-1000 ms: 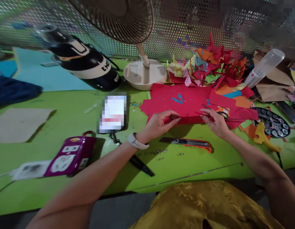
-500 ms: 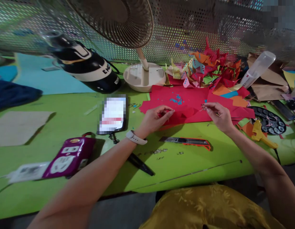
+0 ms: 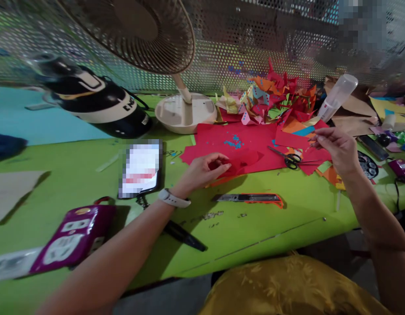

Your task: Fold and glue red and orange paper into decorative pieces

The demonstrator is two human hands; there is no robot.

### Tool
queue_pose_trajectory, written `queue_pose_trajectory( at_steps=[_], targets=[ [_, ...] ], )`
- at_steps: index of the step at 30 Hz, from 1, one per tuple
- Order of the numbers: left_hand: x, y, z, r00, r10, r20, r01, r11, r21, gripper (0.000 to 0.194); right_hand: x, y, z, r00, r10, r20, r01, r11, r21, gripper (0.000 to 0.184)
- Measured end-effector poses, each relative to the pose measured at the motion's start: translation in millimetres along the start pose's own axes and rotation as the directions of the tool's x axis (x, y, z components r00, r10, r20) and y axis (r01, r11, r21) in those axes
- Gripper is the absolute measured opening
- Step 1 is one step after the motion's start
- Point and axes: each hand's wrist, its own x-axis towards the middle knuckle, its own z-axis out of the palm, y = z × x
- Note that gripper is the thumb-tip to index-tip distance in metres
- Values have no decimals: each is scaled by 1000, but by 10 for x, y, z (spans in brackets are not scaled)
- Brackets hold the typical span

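Observation:
My left hand [image 3: 205,172], with a pale watch on the wrist, has its thumb and fingers closed at the near edge of a folded piece of red paper [image 3: 245,162]. That piece lies over a larger red sheet [image 3: 209,138], on which small blue paper bits [image 3: 234,141] are scattered. Off to the right, my right hand [image 3: 336,146] is raised in a pinch above coloured paper scraps. Something thin and small shows at its fingertips, too fine to name. Black-handled scissors [image 3: 292,161] lie between the hands, and an orange-edged utility knife [image 3: 250,198] rests nearer me.
A fan [image 3: 186,114] stands behind the sheet, beside a pile of folded coloured paper [image 3: 281,96]. At left are a black bottle [image 3: 104,105], a phone [image 3: 141,168], and a purple case [image 3: 74,236]. A clear plastic bottle [image 3: 340,96] leans at back right.
My right hand has moved right, away from the red paper, uncovering the scissors. The left hand stays by the red paper. The whole view has shifted to the right.

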Motion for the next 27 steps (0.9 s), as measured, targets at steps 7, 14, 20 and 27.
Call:
queue_pose_trajectory(
  at_steps=[7, 14, 20, 27],
  targets=[
    [6, -41, 34, 999, 16, 28, -17, 999, 47, 36, -256, 191, -269, 984, 166, 70, -168, 986, 10, 24],
    [4, -110, 95, 1000, -23, -11, 23, 999, 34, 38, -563, 336, -463, 945, 214, 247, -101, 910, -402, 29],
    [-8, -60, 80, 999, -37, -17, 37, 999, -10, 35, -408, 546, -421, 942, 37, 334, 232, 648, -726, 26],
    [-40, 73, 86, 1000, -14, -2, 14, 998, -68, 37, -183, 773, -222, 863, 58, 501, 372, 597, -711, 23]
  ],
)
